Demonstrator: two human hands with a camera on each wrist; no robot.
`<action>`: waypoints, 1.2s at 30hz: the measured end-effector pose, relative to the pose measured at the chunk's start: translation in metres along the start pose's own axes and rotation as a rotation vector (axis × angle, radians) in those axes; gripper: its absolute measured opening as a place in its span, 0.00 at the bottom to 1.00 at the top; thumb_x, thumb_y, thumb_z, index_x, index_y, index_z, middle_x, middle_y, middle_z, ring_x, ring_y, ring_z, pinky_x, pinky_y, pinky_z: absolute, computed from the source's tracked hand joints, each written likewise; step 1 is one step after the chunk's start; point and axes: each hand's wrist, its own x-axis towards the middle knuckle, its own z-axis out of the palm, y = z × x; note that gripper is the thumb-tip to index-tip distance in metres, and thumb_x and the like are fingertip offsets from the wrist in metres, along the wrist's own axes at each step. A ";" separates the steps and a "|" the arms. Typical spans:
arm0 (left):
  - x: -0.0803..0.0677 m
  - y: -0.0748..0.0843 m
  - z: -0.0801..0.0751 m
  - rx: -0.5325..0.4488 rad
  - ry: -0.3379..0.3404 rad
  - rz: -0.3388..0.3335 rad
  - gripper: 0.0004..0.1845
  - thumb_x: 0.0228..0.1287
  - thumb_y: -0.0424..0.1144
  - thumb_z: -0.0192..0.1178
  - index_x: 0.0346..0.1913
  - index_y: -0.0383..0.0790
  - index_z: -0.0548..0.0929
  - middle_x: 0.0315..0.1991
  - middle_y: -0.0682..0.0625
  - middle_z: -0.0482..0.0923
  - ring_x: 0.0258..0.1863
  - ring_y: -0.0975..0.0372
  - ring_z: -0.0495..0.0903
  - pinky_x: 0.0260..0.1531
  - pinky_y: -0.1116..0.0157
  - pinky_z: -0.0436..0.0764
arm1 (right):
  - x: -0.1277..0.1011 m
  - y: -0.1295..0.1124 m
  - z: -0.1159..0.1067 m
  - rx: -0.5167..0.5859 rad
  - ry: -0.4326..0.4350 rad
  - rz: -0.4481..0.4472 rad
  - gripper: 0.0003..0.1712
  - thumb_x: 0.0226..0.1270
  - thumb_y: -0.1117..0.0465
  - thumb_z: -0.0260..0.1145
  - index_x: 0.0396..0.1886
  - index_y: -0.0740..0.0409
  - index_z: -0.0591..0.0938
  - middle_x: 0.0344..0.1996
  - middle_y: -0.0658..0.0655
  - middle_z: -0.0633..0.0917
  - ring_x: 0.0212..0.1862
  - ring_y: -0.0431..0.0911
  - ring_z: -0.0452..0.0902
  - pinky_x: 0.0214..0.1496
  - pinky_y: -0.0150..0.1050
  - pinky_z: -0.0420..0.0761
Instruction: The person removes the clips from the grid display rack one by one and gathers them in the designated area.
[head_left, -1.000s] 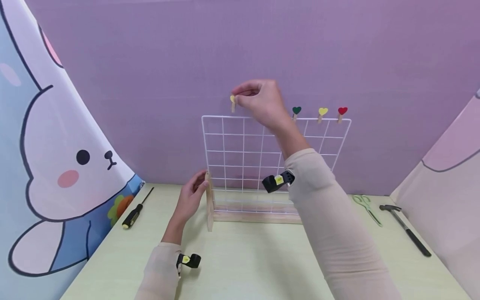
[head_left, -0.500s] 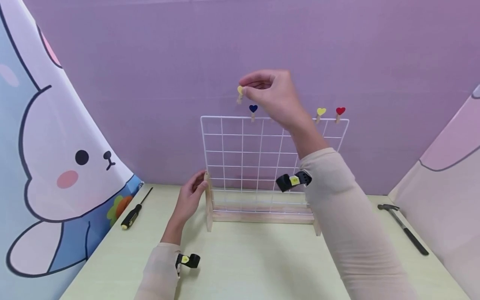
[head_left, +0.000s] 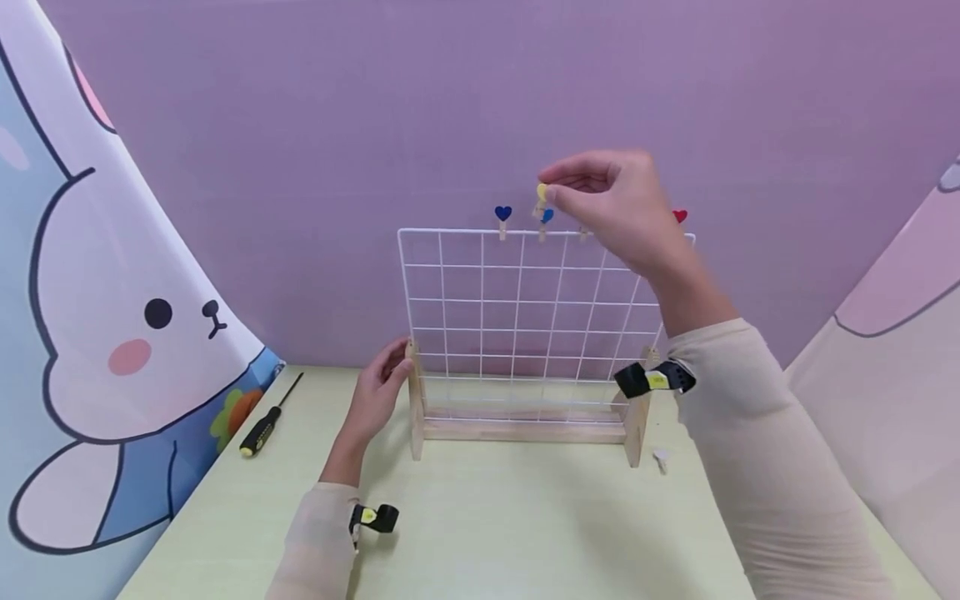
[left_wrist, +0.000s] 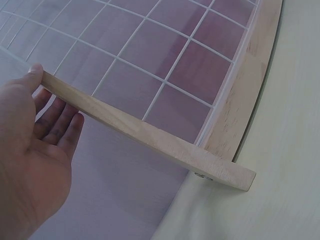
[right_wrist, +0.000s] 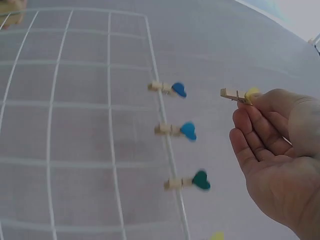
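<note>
My right hand [head_left: 626, 204] pinches a small clothespin with a yellow heart [right_wrist: 252, 95] between thumb and fingertips, above the top wire of a white grid panel [head_left: 517, 300]. In the right wrist view this clothespin is apart from the wire. Clothespins with a dark blue heart [right_wrist: 178, 89], a light blue heart [right_wrist: 188, 130] and a green heart [right_wrist: 201, 180] are clipped along that wire. A red heart [head_left: 679, 216] shows behind my right wrist. My left hand [head_left: 378, 392] holds the top of the panel's left wooden upright [left_wrist: 135, 127], thumb on one side.
A screwdriver [head_left: 262, 427] lies on the table's left side. Just right of the right wooden upright [head_left: 637, 425] lies a small whitish clip [head_left: 661, 461]. A purple backdrop [head_left: 337, 167] stands behind the panel. My right arm hides the table's right part.
My right hand rose a little, then travelled right with the yellow-heart clothespin, uncovering the dark blue and light blue hearts. My left hand stays on the upright.
</note>
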 end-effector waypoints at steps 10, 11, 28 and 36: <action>-0.003 0.001 -0.001 0.009 0.003 -0.014 0.25 0.80 0.42 0.56 0.74 0.38 0.71 0.67 0.36 0.77 0.57 0.75 0.78 0.59 0.81 0.77 | -0.019 0.028 -0.019 -0.050 0.022 -0.001 0.13 0.69 0.58 0.72 0.50 0.59 0.90 0.40 0.44 0.91 0.44 0.41 0.87 0.46 0.23 0.84; -0.003 0.001 -0.001 0.010 0.004 -0.015 0.25 0.80 0.42 0.55 0.74 0.38 0.71 0.67 0.36 0.77 0.57 0.75 0.78 0.59 0.81 0.77 | -0.021 0.030 -0.021 -0.053 0.024 -0.005 0.13 0.69 0.59 0.72 0.49 0.59 0.90 0.39 0.43 0.91 0.44 0.39 0.87 0.46 0.23 0.84; 0.000 -0.002 0.001 0.006 -0.001 -0.005 0.25 0.80 0.41 0.55 0.74 0.38 0.71 0.66 0.36 0.77 0.56 0.75 0.78 0.58 0.81 0.77 | -0.070 0.089 -0.057 -0.219 -0.026 0.095 0.15 0.71 0.57 0.71 0.53 0.58 0.89 0.39 0.36 0.91 0.43 0.30 0.86 0.46 0.21 0.84; 0.000 -0.001 0.002 0.002 -0.003 -0.008 0.25 0.80 0.41 0.55 0.74 0.37 0.71 0.66 0.36 0.77 0.56 0.74 0.78 0.58 0.81 0.78 | -0.100 0.116 -0.066 -0.262 -0.067 0.164 0.15 0.73 0.54 0.70 0.54 0.53 0.89 0.46 0.48 0.92 0.44 0.31 0.85 0.47 0.20 0.83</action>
